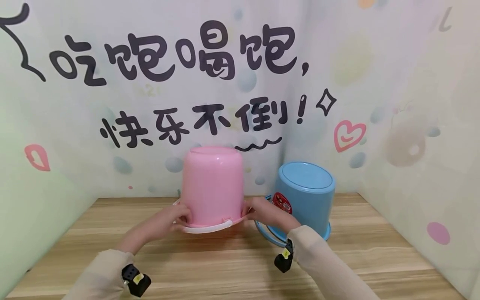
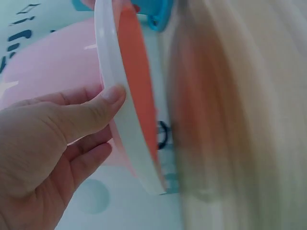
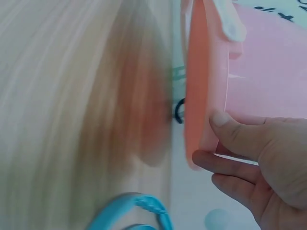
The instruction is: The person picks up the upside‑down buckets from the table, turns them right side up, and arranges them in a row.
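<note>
Holding the pink bucket (image 1: 213,187) between two hands, person at the table (image 1: 202,266). Bucket upside down, base up, open end down, long axis near vertical; slight lean possible, cannot be sure. Key relation: rim (image 3: 217,96) stands apart from the table, directly above it, a gap showing in both wrist views. Left hand (image 2: 50,139) pinches the left side, thumb over the white handle (image 1: 208,228), which lies along the rim. Right hand (image 3: 273,153) pinches the opposite side, thumb on the rim's outer face, forefinger at its edge. Neither hand nearer the bucket; both at it. Blue bucket (image 1: 307,204) also inverted, off to the right; right hand the nearer one. Its blue handle (image 1: 269,236) sits low between the two buckets, beneath the right forearm.
</note>
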Demonstrator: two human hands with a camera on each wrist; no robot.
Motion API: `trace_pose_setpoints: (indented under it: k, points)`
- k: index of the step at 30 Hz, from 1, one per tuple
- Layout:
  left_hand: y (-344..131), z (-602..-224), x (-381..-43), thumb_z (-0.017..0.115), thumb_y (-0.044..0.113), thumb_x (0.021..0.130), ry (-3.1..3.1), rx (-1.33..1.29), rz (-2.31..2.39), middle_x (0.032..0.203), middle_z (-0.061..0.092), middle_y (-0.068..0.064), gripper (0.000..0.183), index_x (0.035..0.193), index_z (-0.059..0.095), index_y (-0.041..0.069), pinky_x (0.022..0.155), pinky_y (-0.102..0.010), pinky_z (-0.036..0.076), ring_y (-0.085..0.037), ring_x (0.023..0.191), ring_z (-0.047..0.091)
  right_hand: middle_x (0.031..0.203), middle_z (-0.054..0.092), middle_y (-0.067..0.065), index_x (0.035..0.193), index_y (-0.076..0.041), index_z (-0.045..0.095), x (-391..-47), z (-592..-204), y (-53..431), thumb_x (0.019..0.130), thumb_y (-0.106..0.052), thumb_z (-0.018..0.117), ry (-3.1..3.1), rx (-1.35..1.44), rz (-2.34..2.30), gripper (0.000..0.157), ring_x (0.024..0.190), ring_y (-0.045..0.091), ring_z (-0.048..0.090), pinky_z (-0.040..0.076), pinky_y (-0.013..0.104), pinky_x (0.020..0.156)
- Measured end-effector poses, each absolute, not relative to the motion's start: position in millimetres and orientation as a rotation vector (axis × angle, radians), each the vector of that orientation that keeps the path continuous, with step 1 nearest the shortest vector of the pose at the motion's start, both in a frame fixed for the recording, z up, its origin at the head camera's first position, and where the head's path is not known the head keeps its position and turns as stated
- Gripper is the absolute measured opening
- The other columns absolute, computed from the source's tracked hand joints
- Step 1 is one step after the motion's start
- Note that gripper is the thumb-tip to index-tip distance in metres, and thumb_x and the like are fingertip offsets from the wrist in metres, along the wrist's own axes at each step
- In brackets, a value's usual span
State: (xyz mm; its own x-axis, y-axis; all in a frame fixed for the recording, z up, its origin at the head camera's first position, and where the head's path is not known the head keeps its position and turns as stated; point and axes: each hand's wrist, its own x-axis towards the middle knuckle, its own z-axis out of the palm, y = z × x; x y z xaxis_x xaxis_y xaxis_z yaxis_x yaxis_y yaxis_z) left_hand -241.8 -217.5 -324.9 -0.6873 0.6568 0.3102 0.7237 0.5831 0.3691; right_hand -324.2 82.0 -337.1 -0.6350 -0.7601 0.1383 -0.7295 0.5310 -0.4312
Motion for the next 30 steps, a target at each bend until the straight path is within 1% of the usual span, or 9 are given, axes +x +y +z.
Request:
trace_pose_setpoints:
  k: [5, 9, 15, 20, 24, 27, 30]
  points:
    - [-223.7, -303.8, -235.4, 0.069, 0.008, 0.079, -2.681, -1.203, -0.811, 0.083, 0.054, 0.003, 0.015, 0.085, 0.056, 0.007, 0.071, -0.032, 0.047, -0.015, 0.078, 0.051, 0.079, 0.06, -0.008, 0.081, -0.01, 0.065, -315.9, -313.4, 81.9, 0.082, -0.01, 0.067, 2.668, -1.274, -0.674, 0.002, 0.072, 0.012, 0.054, 0.048, 0.022, 0.066]
    - [-226.2, -290.9, -232.4, 0.066, 0.012, 0.083, -2.696, -1.225, -0.893, 0.083, 0.052, 0.005, 0.013, 0.088, 0.055, 0.006, 0.071, -0.029, 0.045, -0.013, 0.077, 0.049, 0.083, 0.06, -0.007, 0.084, -0.012, 0.063, -309.9, -296.1, 83.5, 0.082, -0.007, 0.067, 2.692, -1.274, -0.633, 0.006, 0.078, 0.013, 0.055, 0.049, 0.024, 0.072]
    - [-219.5, -281.8, -230.5, 0.062, 0.012, 0.087, -2.755, -1.183, -1.139, 0.083, 0.052, 0.0, 0.012, 0.092, 0.054, 0.005, 0.07, -0.027, 0.044, -0.016, 0.078, 0.05, 0.09, 0.06, -0.006, 0.089, -0.014, 0.061, -299.7, -280.6, 96.8, 0.084, -0.006, 0.065, 2.739, -1.25, -0.684, 0.011, 0.085, 0.014, 0.055, 0.049, 0.028, 0.076]
    - [-214.0, -277.6, -232.2, 0.056, 0.016, 0.091, -2.736, -1.191, -1.359, 0.087, 0.052, -0.004, 0.018, 0.097, 0.052, 0.0, 0.072, -0.027, 0.044, -0.019, 0.08, 0.051, 0.092, 0.061, -0.003, 0.094, -0.016, 0.06, -293.2, -269.7, 105.3, 0.088, -0.008, 0.06, 2.738, -1.17, -0.754, 0.01, 0.082, 0.016, 0.057, 0.05, 0.029, 0.07]
    - [-221.8, -270.5, -227.5, 0.053, 0.017, 0.092, -2.674, -1.195, -1.518, 0.092, 0.051, -0.011, 0.023, 0.103, 0.049, -0.003, 0.076, -0.027, 0.044, -0.02, 0.084, 0.05, 0.092, 0.06, -0.001, 0.097, -0.015, 0.06, -293.5, -254.6, 97.5, 0.089, -0.008, 0.059, 2.703, -1.239, -0.773, 0.01, 0.079, 0.017, 0.06, 0.051, 0.028, 0.07]
    - [-225.3, -265.0, -225.1, 0.052, 0.017, 0.092, -2.636, -1.18, -1.605, 0.097, 0.051, -0.014, 0.026, 0.107, 0.049, -0.004, 0.079, -0.027, 0.044, -0.021, 0.089, 0.05, 0.091, 0.06, 0.003, 0.098, -0.011, 0.06, -293.4, -244.1, 93.5, 0.089, -0.004, 0.057, 2.65, -1.269, -0.821, 0.011, 0.079, 0.02, 0.062, 0.052, 0.031, 0.072]
    - [-225.1, -258.6, -223.6, 0.049, 0.016, 0.094, -2.601, -1.144, -1.697, 0.099, 0.052, -0.014, 0.028, 0.109, 0.048, -0.007, 0.081, -0.028, 0.045, -0.021, 0.093, 0.05, 0.089, 0.06, 0.004, 0.098, -0.009, 0.06, -292.6, -232.3, 92.5, 0.089, -0.004, 0.057, 2.627, -1.279, -0.839, 0.01, 0.077, 0.02, 0.063, 0.052, 0.031, 0.072]
